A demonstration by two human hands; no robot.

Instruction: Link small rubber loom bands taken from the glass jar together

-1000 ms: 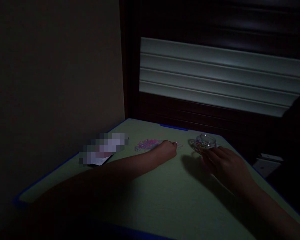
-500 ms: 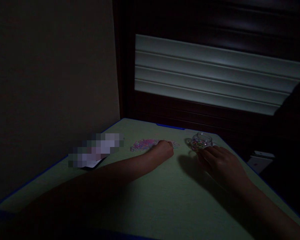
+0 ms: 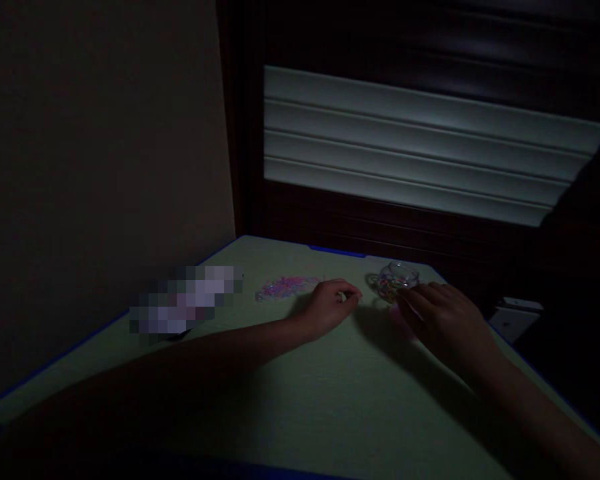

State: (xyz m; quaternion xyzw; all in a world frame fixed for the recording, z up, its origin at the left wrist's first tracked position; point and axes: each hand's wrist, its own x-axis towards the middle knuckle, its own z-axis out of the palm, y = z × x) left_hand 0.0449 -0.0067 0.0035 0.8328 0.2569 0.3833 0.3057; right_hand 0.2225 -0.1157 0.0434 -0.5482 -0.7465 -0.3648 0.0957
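Jar (image 3: pixel 398 280) of clear glass, squat and round, stands on the far right part of the pale green surface (image 3: pixel 300 393), its open mouth up and its upright axis short; small multicoloured pieces lie inside. Right hand (image 3: pixel 443 320) is at its near side, fingers bent and pointing left; whether they grip the jar cannot be told. Below those fingers is a blurred pink thing (image 3: pixel 404 321). Left of the jar, well apart, the left hand (image 3: pixel 336 303) points right, thumb and fingertips drawn together; whether they pinch anything cannot be told. Beyond its wrist a heap of thin pinkish and purple pieces (image 3: pixel 285 287) stretches left to right, its long axis slanting slightly away toward the right. Farther left lies a pixelated flat thing (image 3: pixel 187 301), slanting away rightward.
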